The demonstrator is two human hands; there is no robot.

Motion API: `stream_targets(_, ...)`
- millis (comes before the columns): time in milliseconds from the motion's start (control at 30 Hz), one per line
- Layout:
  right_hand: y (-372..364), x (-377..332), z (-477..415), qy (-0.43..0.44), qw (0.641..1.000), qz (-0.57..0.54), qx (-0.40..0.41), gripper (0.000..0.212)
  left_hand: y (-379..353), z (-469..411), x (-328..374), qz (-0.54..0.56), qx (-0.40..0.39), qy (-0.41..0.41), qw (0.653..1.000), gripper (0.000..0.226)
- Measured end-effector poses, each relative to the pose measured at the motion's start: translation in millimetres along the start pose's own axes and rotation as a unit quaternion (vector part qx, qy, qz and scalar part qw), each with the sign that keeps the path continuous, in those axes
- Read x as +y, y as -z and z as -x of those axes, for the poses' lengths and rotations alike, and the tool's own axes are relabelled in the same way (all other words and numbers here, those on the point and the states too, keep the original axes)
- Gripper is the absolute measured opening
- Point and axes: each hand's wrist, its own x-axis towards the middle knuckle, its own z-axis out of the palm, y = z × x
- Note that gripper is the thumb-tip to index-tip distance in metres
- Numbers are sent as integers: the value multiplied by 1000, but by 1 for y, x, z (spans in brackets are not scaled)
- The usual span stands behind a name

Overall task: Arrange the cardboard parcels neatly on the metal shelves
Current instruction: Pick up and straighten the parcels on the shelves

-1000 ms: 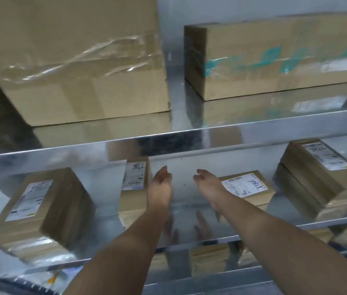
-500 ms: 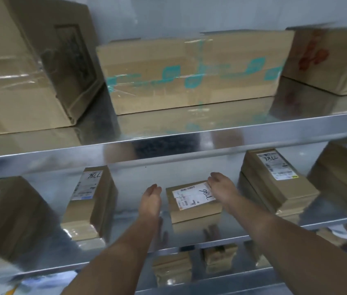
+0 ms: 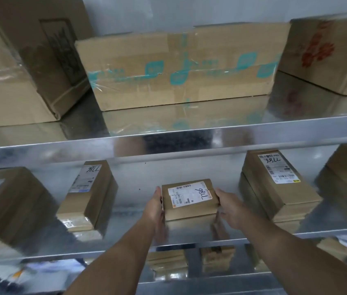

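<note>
Item: one small parcel, centre of the middle metal shelf. I see the left hand and right hand pressed against its left and right sides, fingers extended, squeezing it between them. Handwriting on the label reads "98LL". Upper shelf: three large cartons.

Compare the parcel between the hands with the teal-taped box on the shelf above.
The parcel is small; the teal-taped box is far longer and taller. The parcel bears a white label on top; the box shows teal tape, no label in view. The left hand and right hand touch the parcel's sides; nothing touches the box. Both are brown cardboard.
</note>
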Motion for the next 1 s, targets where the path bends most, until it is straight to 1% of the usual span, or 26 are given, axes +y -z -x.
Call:
stream_targets(67, -3, 2, -6, -3, 999, -31, -8, 37, 4, -6, 1, 7, -5, 15, 1000, 59)
stream_targets(167, -8, -1, -7, -3, 998, -62, -17, 39, 10, -11, 6, -11, -2, 10, 1000, 59)
stream_targets(233, -10, -10, -7, -5, 995, -98, -15, 43, 13, -18, 11, -15, 10, 1, 1000, 59)
stream_targets(267, -11, -14, -8, -4, 995, -104, -15, 45, 15, -21, 13, -14, 22, -7, 1000, 60)
stream_targets(367, -18, -29, -10, -3, 994, -110, -13, 47, 21, -30, 24, -5, 26, -29, 999, 69)
stream_targets(433, -20, -36, -11, -4, 994, -104, -14, 49, 21, -35, 30, -10, 30, -41, 999, 70)
stream_targets(600, -23, -40, -5, -14, 994, -106, -37, 47, 20, -35, 36, -6, 25, -54, 998, 70)
stream_targets(833, -9, -35, -8, -27, 995, -83, -49, 44, 16, -38, 24, 17, 23, -43, 999, 61)
stream_targets(933, -2, -32, -14, -17, 997, -60, -37, 42, 17, -39, 22, 30, 41, -50, 997, 52)
stream_targets(1000, 3, -31, -16, -9, 999, -38, -27, 46, 19, -38, 20, 30, 48, -52, 997, 50)
